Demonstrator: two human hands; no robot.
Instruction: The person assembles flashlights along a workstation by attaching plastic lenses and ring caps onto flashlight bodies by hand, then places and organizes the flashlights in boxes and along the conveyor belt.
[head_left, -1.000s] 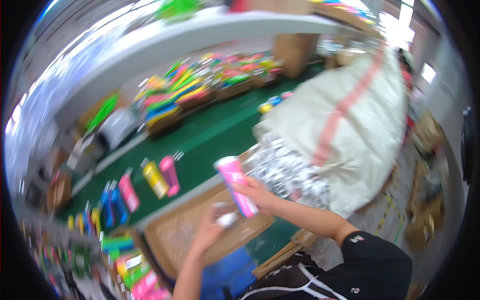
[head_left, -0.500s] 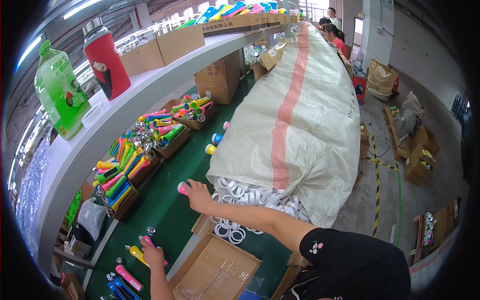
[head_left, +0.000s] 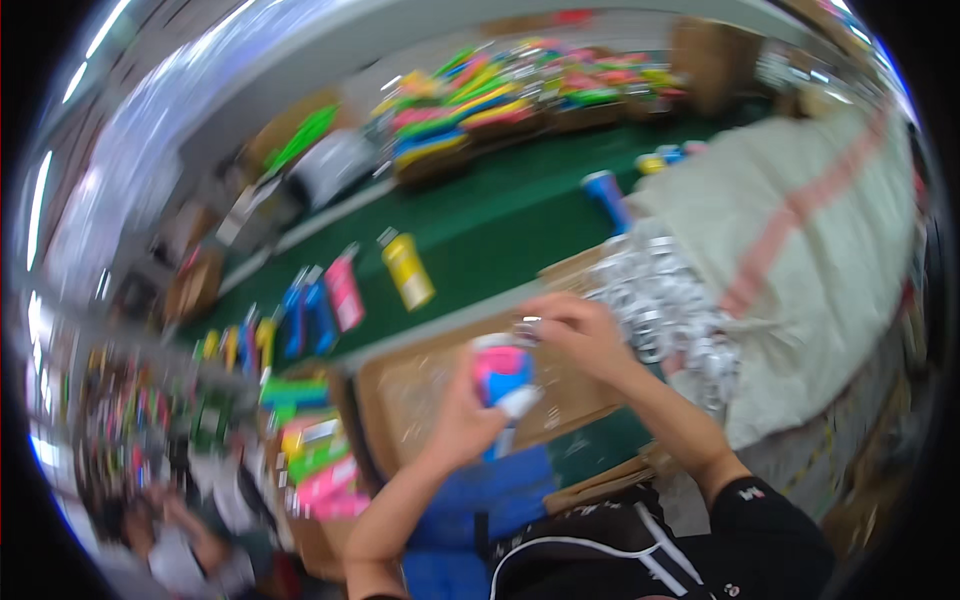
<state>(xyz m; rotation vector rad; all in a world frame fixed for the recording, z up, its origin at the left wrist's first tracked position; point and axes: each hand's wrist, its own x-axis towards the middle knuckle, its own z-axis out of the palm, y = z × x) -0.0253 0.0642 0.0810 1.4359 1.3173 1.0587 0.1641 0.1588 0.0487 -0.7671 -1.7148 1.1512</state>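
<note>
Near the middle, my left hand (head_left: 465,415) is closed around a blurred bundle of pink and blue flashlight bodies (head_left: 503,372) with white ends. Close beside it, my right hand (head_left: 585,335) pinches a small silvery part (head_left: 527,326), perhaps a reflector; blur hides its exact shape. Both hands are above an open cardboard box (head_left: 400,395). On the green bench (head_left: 480,245) beyond lie a yellow flashlight (head_left: 408,272) and a pink flashlight (head_left: 343,293), with blue ones to their left. A blue flashlight body with a white end (head_left: 608,200) stands by the sack.
White plastic rings (head_left: 655,300) spill from a large white sack (head_left: 820,260) with a red stripe at the right. Boxes of colourful flashlights (head_left: 480,110) line the far side. A carton of coloured pieces (head_left: 325,460) stands at the left, with another person (head_left: 180,550) beyond.
My view has swung left. Both hands have drawn together over the box, from the pink-and-white piece and the bench flashlights. A small silvery part now shows in the right fingers.
</note>
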